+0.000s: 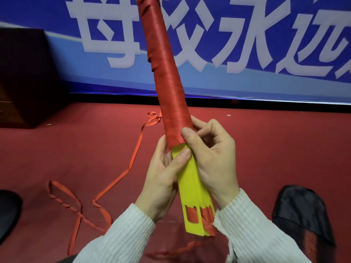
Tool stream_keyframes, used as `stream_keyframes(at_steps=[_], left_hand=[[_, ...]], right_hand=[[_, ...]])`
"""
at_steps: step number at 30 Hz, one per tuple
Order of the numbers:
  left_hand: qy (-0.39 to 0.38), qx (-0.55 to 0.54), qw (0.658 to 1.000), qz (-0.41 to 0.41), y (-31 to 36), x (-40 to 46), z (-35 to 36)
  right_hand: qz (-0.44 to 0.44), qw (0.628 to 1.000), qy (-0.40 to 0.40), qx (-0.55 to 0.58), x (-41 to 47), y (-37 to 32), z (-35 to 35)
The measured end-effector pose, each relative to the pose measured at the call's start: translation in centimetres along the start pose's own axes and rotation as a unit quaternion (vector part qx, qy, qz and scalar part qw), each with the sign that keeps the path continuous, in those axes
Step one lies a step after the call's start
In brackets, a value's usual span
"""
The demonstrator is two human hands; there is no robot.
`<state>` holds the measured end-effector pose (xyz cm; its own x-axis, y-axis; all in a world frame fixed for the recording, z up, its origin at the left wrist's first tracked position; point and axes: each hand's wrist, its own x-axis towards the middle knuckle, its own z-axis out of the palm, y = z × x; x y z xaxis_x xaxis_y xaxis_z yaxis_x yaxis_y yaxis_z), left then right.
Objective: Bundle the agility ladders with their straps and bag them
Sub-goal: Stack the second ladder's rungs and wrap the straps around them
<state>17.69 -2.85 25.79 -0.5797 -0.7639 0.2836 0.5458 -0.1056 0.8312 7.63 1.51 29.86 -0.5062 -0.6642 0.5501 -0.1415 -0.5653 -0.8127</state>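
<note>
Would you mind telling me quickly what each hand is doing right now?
Left hand: holds the ladder bundle, thumb pressed on the yellow rungs.
Right hand: grips the bundle at the lower edge of the red strap wrapping.

Setting: you are on a school hall stage. Evidence: red carpet floor (266,141) under your hands (165,177); blue banner (247,78) with large white characters beyond them; dark wooden cabinet (24,76) far left.
</note>
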Motion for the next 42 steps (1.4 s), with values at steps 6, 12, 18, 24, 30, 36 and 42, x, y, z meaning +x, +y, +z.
stream_keyframes(at_steps=[6,12,18,24,30,36,42], left_hand=[[0.039,0.094,0.993,0.062,0.0,0.3,-0.3],[0.071,0.077,0.992,0.077,-0.1,0.3,-0.1],[0.100,0.122,0.984,0.081,-0.1,-0.1,0.2],[0.104,0.151,0.981,0.058,-0.4,-0.1,-0.3],[0.123,0.160,0.979,0.036,-0.6,0.4,0.2],[0.128,0.206,0.969,0.054,-0.7,0.6,-0.4],[0.134,0.249,0.957,0.057,-1.3,0.5,-0.8]], right_hand=[[-0.112,0.957,0.002,-0.267,-0.1,1.2,-1.1],[-0.159,0.946,-0.044,-0.280,-0.1,1.7,-1.6],[-0.235,0.906,-0.053,-0.347,-0.1,2.6,-1.8],[-0.238,0.875,-0.061,-0.418,0.1,2.7,-1.8],[0.019,0.948,-0.154,-0.278,0.9,1.9,-2.4],[0.162,0.946,-0.252,-0.124,2.2,0.2,-3.7],[0.086,0.918,-0.210,-0.325,1.7,0.7,-3.5]])
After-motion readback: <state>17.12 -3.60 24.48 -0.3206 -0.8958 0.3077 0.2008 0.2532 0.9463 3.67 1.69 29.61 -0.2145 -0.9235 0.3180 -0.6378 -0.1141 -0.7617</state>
